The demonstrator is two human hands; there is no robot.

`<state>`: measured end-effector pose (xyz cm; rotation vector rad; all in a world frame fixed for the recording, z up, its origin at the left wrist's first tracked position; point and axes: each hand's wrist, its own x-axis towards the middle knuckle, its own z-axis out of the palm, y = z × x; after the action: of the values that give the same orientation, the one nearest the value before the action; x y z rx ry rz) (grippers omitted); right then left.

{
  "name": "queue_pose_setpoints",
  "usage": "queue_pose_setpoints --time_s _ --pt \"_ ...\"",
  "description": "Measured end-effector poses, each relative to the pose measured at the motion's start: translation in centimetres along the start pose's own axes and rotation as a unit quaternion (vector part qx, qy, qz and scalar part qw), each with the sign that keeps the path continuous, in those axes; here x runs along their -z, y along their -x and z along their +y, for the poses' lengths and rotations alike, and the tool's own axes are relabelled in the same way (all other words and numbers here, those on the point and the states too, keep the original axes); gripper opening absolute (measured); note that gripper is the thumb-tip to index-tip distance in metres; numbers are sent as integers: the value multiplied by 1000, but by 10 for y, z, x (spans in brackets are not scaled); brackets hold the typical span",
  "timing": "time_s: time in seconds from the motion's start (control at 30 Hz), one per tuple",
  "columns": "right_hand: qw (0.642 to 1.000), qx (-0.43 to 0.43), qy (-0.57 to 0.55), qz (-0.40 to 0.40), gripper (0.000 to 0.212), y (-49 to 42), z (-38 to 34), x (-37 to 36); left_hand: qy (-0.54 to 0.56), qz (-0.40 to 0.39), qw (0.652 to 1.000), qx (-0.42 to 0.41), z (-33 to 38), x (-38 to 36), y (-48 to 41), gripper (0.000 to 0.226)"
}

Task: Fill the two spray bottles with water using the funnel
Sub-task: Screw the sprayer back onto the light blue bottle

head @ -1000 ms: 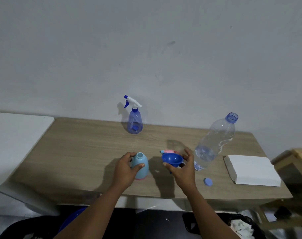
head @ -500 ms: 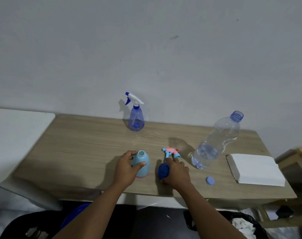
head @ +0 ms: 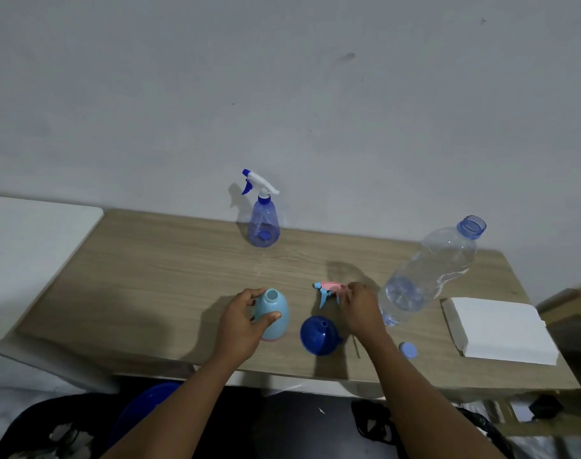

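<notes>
My left hand [head: 242,326] grips a light blue spray bottle [head: 273,314] that stands upright near the table's front, its neck uncapped. A dark blue funnel [head: 319,334] lies mouth-down on the table between my hands, untouched. My right hand [head: 360,309] closes its fingers on the pink and blue spray head [head: 329,290] just behind the funnel. A translucent blue spray bottle [head: 263,223] with a white and blue trigger stands at the back by the wall. A large clear water bottle [head: 428,273], uncapped and partly filled, stands right of my right hand.
A blue bottle cap [head: 407,350] lies near the wooden table's [head: 156,276] front edge. A white folded stack [head: 499,329] sits at the right end. A white surface [head: 27,240] adjoins the table on the left. Dark bags and a blue tub lie below.
My right hand put the funnel down on the table, let it go, and moved back to take the pink spray head. My left hand stayed on the light blue bottle.
</notes>
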<state>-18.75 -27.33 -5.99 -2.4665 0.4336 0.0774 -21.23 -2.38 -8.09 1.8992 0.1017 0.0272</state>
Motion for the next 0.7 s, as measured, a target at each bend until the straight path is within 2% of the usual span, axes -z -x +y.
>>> queue_pose_setpoints --time_s 0.07,0.13,0.23,0.33,0.4,0.47,0.57,0.7 --pt "995 -21 88 -50 18 -12 -6 -2 -4 0 1000 0 1 0 0 47" --pt "989 -26 110 -90 19 -18 -9 -5 -6 -1 1000 4 2 0 0 47" --pt "987 -45 118 -100 18 -26 -3 -14 -12 -2 1000 4 4 0 1 46" --pt "996 -55 9 -73 23 -30 -6 -9 -12 1 1000 4 5 0 2 45" --pt "995 -33 -98 -11 16 -28 -20 5 -7 -1 1000 5 4 0 2 46" --pt "982 20 -179 49 15 -22 -40 24 -6 -2 1000 5 4 0 3 45" --pt "952 97 -277 83 28 -2 -78 52 -7 -3 1000 8 4 1 4 45" --pt "915 182 -348 88 13 35 -120 66 -13 4 1000 8 5 1 3 53"
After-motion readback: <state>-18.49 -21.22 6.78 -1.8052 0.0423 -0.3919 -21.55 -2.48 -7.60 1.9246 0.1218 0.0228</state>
